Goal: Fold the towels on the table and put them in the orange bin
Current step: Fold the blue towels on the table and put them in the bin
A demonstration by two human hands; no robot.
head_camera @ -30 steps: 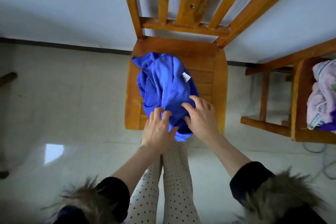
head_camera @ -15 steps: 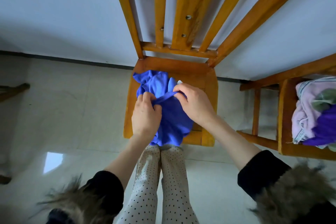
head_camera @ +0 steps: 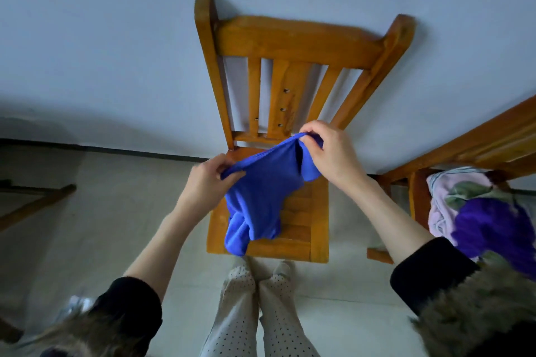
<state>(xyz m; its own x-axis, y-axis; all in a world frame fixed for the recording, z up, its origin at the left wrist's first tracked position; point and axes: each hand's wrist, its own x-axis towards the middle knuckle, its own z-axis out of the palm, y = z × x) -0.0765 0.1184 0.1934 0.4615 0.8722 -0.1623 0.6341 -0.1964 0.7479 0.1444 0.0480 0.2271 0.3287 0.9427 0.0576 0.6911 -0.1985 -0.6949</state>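
No label or writing can be read anywhere on the blue towel (head_camera: 261, 197), a plain, deep-blue, soft cloth held at the centre of the frame above the seat of the wooden chair (head_camera: 293, 40). The left hand (head_camera: 207, 182) pinches 1 end of its top edge and the right hand (head_camera: 330, 151) pinches the other, so the edge stretches between them while the rest hangs bunched, its lower end over the seat's front. At the right edge of the frame a pile of lilac and purple cloths (head_camera: 478, 211) lies on a 2nd wooden chair (head_camera: 475, 139).
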